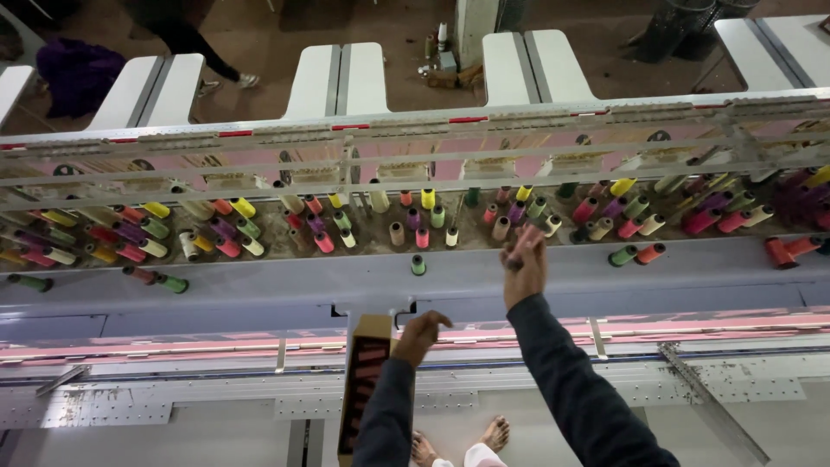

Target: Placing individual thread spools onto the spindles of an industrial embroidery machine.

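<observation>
I look down from above onto a long embroidery machine with a shelf of many coloured thread spools (415,220). My right hand (524,266) reaches up to the shelf's front edge, fingers closed around a small dark spool. My left hand (421,335) is lower, resting on the top end of a tall brown cardboard box (361,385) that stands against the machine's grey rail (259,281). A lone green spool (418,265) stands on the rail left of my right hand. Both arms wear dark sleeves.
Pink fabric (173,342) runs along the machine below the rail. White machine arms (337,79) stretch away beyond the spool shelf. A person's legs (194,47) stand on the floor at the far left. My bare feet (458,443) show at the bottom.
</observation>
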